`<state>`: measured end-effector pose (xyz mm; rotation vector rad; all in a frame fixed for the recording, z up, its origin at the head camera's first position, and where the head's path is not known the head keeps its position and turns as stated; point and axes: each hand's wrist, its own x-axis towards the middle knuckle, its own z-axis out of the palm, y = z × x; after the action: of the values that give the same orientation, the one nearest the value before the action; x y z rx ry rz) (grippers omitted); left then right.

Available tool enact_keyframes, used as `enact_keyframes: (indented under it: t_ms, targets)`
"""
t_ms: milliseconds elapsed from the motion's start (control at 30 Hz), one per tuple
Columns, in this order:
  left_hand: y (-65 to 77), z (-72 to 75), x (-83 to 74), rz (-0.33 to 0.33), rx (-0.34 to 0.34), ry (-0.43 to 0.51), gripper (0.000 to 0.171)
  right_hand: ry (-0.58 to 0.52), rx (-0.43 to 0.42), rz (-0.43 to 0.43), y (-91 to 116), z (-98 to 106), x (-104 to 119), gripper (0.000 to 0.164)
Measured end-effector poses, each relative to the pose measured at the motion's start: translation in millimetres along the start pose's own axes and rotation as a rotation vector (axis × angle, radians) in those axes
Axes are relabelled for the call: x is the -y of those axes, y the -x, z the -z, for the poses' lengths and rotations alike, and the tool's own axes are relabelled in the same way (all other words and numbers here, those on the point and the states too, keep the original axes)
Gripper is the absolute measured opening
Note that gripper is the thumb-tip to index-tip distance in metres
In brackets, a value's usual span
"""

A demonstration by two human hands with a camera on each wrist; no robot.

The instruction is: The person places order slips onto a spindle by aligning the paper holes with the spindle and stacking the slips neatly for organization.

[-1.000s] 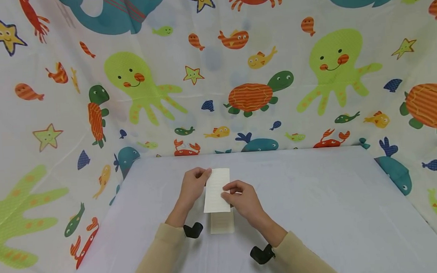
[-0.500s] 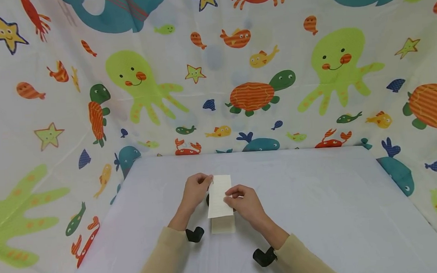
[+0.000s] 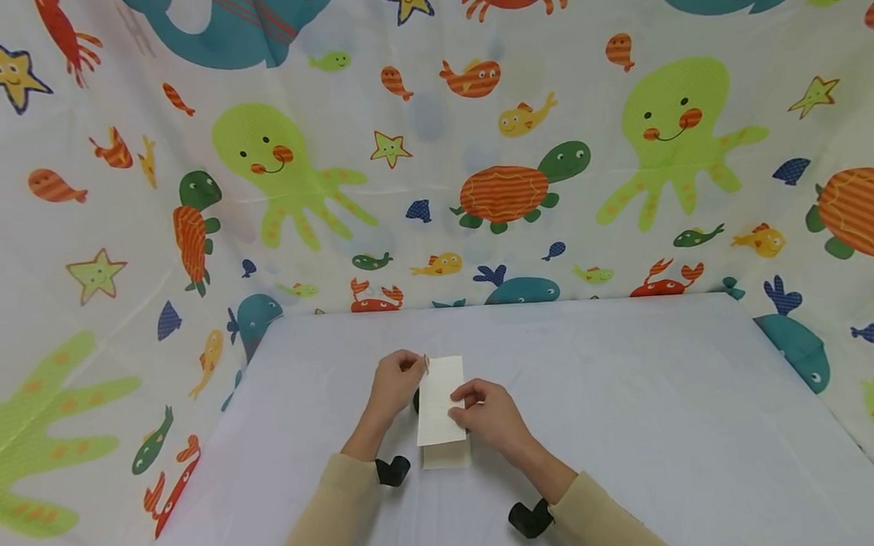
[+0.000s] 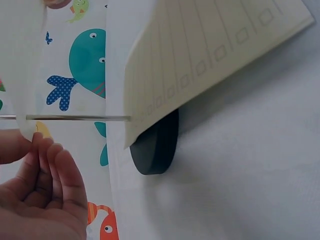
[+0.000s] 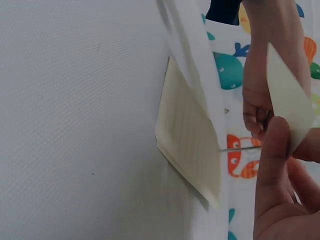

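Both hands hold one cream slip of paper (image 3: 439, 406) above a lined paper stack (image 3: 446, 456). My left hand (image 3: 397, 382) pinches its far left corner; my right hand (image 3: 488, 412) grips its right edge between thumb and fingers. In the left wrist view a thin metal spike (image 4: 75, 118) rises from the stacked papers (image 4: 200, 60) and passes through the raised slip (image 4: 22, 60). Below the stack shows the round black base (image 4: 157, 145). The right wrist view has the spike (image 5: 240, 149) between the papers (image 5: 187, 125) and the held slip (image 5: 290, 100).
A white cloth covers the table (image 3: 641, 411). Behind and to the left hangs a curtain (image 3: 417, 191) printed with sea animals. Black wrist cameras (image 3: 393, 471) sit at both wrists, beside beige sleeves (image 3: 324, 514).
Both hands and the slip have moved lower in the head view, toward the person. The slip now covers more of the stack, and part of the black base has come into sight beside it.
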<state>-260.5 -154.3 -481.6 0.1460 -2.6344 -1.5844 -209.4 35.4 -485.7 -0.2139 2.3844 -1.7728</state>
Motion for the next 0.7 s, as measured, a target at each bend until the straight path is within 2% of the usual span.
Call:
enact_keyframes:
  t_ms: [167,367,700]
  targets:
    - [-0.4,-1.3,3.2,-0.005,-0.004,-0.001,0.020,0.072,0.050,0.055,2,0,-5,0.022]
    - [-2.3,-3.0,13.4,0.022,0.017,-0.036,0.018,0.136,0.057,0.104,6,0,-7,0.020]
    - [-4.2,-8.4,28.2,-0.040,0.042,-0.132,0.014,0.216,0.089,0.117,7,-5,-17,0.020]
